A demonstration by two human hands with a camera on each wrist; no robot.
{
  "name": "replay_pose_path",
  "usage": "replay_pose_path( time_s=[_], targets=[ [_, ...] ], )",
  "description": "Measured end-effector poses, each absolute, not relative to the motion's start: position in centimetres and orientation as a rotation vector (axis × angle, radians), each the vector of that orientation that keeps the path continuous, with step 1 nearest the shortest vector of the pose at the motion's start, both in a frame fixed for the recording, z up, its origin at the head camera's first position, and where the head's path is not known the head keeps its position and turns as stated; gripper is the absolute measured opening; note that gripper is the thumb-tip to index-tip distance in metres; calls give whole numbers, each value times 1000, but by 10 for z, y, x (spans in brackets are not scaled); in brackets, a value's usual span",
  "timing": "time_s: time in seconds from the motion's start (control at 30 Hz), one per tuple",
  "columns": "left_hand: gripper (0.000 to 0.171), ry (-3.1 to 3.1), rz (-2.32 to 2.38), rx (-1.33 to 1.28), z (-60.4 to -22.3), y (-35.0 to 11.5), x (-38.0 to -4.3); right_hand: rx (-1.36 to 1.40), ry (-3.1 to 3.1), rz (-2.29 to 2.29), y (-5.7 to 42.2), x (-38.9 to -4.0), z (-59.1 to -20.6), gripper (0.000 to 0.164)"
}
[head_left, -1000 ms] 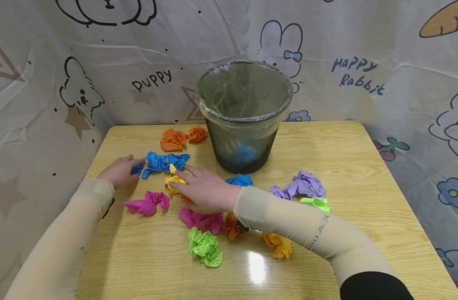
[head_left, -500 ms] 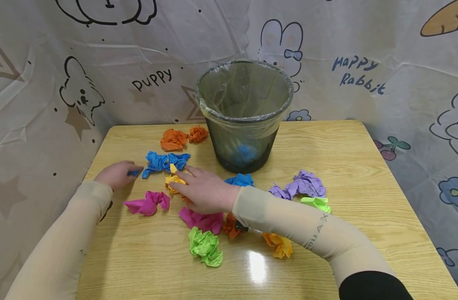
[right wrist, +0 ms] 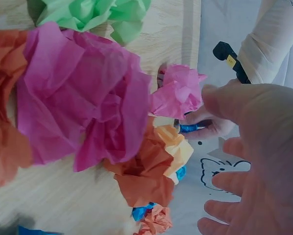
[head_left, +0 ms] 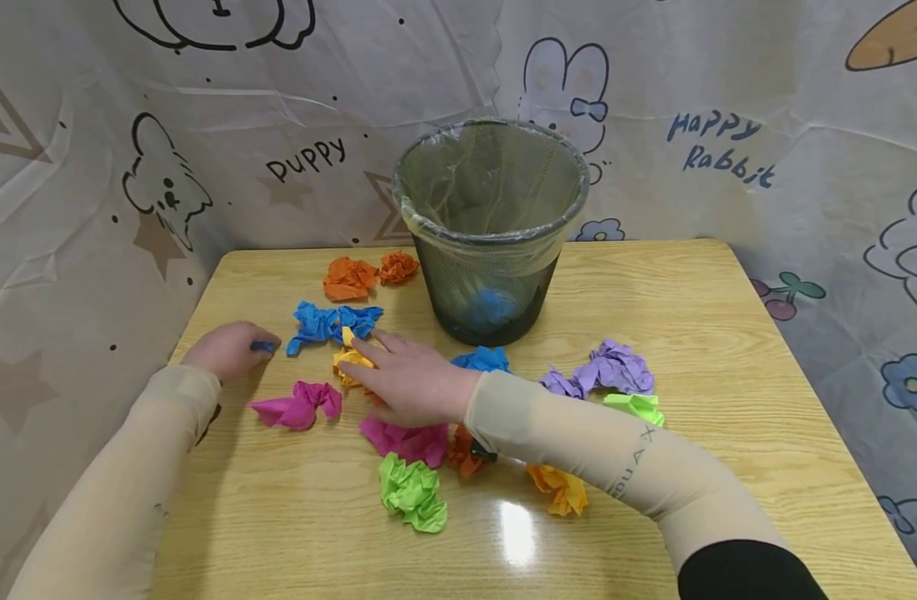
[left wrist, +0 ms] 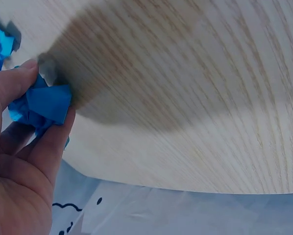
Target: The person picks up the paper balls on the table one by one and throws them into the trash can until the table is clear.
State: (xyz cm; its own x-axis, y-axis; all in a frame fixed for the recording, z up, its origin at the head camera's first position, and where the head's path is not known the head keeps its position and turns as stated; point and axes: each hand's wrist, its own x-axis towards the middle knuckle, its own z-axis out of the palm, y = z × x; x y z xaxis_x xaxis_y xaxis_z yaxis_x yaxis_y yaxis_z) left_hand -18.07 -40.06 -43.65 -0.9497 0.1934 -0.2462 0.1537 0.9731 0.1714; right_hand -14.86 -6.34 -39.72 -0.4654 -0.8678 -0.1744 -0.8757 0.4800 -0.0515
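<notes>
My left hand [head_left: 226, 352] pinches a small crumpled ball of blue paper [left wrist: 48, 104] between thumb and fingers at the table's left side. To its right lie more blue crumpled papers [head_left: 334, 323]. My right hand [head_left: 417, 382] stretches over the middle group with its fingers spread and straight. Under and beside those fingers sit a yellow paper ball [head_left: 351, 363] and an orange one [right wrist: 145, 169], partly hidden in the head view. Magenta crumpled paper [head_left: 406, 439] lies just below the right palm, and another magenta piece [head_left: 297, 406] rests nearer the left hand.
A black mesh wastebasket [head_left: 496, 237] with a clear liner stands at the back, blue showing inside. Orange balls [head_left: 350, 278] lie left of it. Purple [head_left: 616, 367], green [head_left: 413, 493] and yellow [head_left: 559, 489] crumpled papers lie about the wooden table [head_left: 729, 500].
My left hand has closed its fingers around the blue paper ball and drawn it slightly left, away from the other blue pieces. The right hand has stayed in place.
</notes>
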Motion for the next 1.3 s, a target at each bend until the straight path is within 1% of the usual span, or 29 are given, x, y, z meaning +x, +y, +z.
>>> replay_pose_path(
  time_s=[0.2,0.47,0.77,0.9,1.03,1.3],
  targets=[
    [33,2892,280,260,-419,-404,-181,-1535,2545,70,-64,-149,-384,77],
    [36,2945,403,375,-387,-394,-189,-1625,2546,91,-58,-150,-356,82],
    [39,3005,438,434,-338,-363,-194,-1751,2586,48,-34,-149,-303,87],
    [40,3020,424,462,-314,-345,-195,-1779,2638,72,-19,-151,-276,86],
    [41,3026,413,510,-293,-325,-197,-1745,2689,79,0,-159,-250,84],
    [44,3066,446,692,-257,-280,-203,-1508,2799,-26,49,-192,-206,85]
  ],
)
